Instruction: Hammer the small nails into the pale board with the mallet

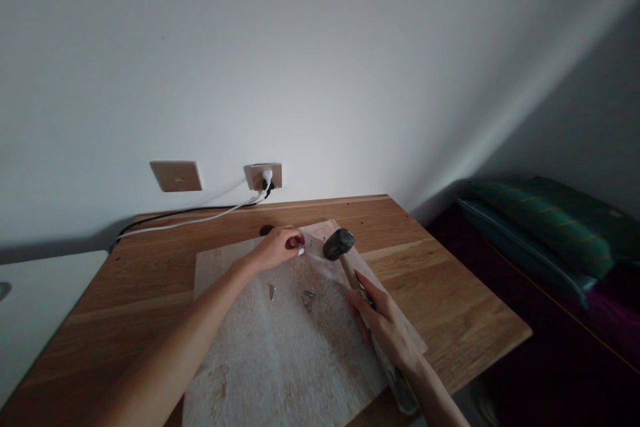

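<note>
My right hand (383, 317) is wrapped round the handle of a rubber mallet (339, 244), its black head raised over the far right part of a whitish wood-grain board (280, 360). Near the board's far edge, my left hand (280, 247) has its fingers pinched together. A small pale bit shows at its fingertips, too small to name. Several loose metal nails (308, 296) lie in the middle of the board. Another small nail (272, 291) rests to their left. Between my left hand and the mallet head, tiny thin pieces (311, 242) show on the board, perhaps standing nails.
The board lies on a wooden table (445, 300) against a white wall. Black and white cables (200, 219) run along the table's back edge to a wall socket (265, 177). A dark oval thing (267, 230) sits behind my left hand. Green cushions (550, 227) are at the right.
</note>
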`<control>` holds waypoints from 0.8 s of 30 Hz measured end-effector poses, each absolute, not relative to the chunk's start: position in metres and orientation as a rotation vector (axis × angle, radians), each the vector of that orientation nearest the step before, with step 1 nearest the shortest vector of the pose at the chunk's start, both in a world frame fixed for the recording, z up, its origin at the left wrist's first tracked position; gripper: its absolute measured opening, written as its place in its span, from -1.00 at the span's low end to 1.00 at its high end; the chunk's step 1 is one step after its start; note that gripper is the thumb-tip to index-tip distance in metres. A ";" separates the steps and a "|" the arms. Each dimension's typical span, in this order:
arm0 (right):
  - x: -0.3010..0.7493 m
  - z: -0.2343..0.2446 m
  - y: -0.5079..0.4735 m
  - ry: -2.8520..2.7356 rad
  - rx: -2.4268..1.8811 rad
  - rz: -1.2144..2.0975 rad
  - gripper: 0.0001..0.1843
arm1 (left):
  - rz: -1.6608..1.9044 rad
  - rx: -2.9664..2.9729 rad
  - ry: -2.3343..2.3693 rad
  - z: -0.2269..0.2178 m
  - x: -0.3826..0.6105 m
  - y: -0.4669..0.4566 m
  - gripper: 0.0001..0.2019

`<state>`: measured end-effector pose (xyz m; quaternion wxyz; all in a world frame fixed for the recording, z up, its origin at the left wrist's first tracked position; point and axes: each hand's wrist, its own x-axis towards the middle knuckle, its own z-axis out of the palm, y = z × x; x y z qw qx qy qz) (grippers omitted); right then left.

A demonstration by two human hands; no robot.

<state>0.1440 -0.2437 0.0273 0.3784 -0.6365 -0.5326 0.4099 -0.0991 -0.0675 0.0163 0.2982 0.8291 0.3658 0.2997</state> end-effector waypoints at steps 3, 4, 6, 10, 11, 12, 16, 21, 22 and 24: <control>0.139 0.040 -0.239 -1.364 -1.575 1.069 -0.30 | 0.819 2.149 0.990 0.013 -0.098 -0.067 -0.84; 0.136 0.046 -0.237 -1.386 -1.549 1.084 -0.34 | 0.830 2.124 0.994 0.012 -0.098 -0.067 -0.78; 0.129 0.057 -0.232 -1.432 -1.512 1.124 -0.42 | 0.860 2.080 0.996 0.011 -0.099 -0.066 -0.69; 0.114 0.069 -0.222 -1.530 -1.515 1.143 -0.53 | 0.858 2.050 0.992 0.013 -0.100 -0.066 -0.61; 0.111 0.068 -0.220 -1.557 -1.513 1.143 -0.54 | 0.847 2.057 0.996 0.013 -0.101 -0.066 -0.59; 0.108 0.067 -0.218 -1.585 -1.510 1.148 -0.55 | 0.837 2.069 1.003 0.014 -0.101 -0.066 -0.56; 0.104 0.055 -0.213 -1.636 -1.514 1.133 -0.54 | 0.827 2.106 1.035 0.016 -0.102 -0.066 -0.45; 0.102 0.049 -0.214 -1.605 -1.550 1.069 -0.37 | 0.814 2.080 1.014 0.018 -0.102 -0.066 -0.43; 0.102 0.049 -0.215 -1.616 -1.558 1.077 -0.37 | 0.809 2.075 1.017 0.018 -0.103 -0.066 -0.42; 0.101 0.049 -0.216 -1.625 -1.543 1.087 -0.38 | 0.803 2.066 1.013 0.018 -0.103 -0.066 -0.42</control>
